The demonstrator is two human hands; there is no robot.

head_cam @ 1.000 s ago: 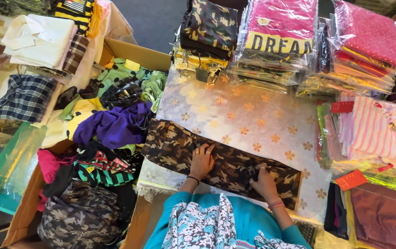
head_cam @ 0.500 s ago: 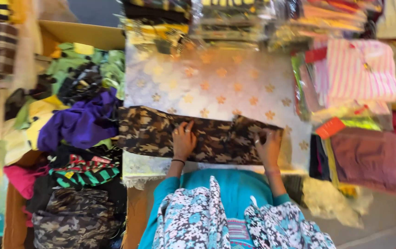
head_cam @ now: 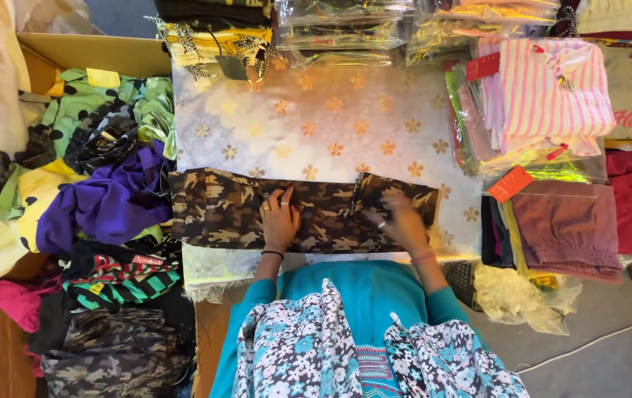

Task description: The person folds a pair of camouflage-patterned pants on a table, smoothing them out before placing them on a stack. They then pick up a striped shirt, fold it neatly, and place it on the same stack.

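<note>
Since a moment ago we have folded the right end of the camouflage garment (head_cam: 242, 210) inward, so a doubled flap now lies under our right hand (head_cam: 403, 221), where before the cloth stretched flat past it; our view has also dropped closer to the work. Our left hand (head_cam: 280, 219) rests flat on the middle of the garment, fingers spread and pressing, gripping nothing. Our right hand is blurred, laid over the folded flap with its fingers on the cloth; we cannot tell whether it pinches the fabric or only presses it. The garment lies crosswise directly under both hands, on a pale cloth with orange flowers (head_cam: 316, 125) that reaches away beyond our fingertips. To the left of our left hand a purple garment (head_cam: 106, 203) touches the camouflage piece's end, heaped with green and yellow clothes in a cardboard box (head_cam: 88, 51). Nearer to us on that side lie a striped green, black and red piece (head_cam: 121, 280) and another camouflage bundle (head_cam: 110, 354). To the right of our right hand sits a folded mauve garment (head_cam: 563, 225) with an orange tag (head_cam: 510, 183), and beyond it a pink striped shirt in clear wrap (head_cam: 552, 96). Bagged stacks (head_cam: 345, 29) line the far edge.
</note>
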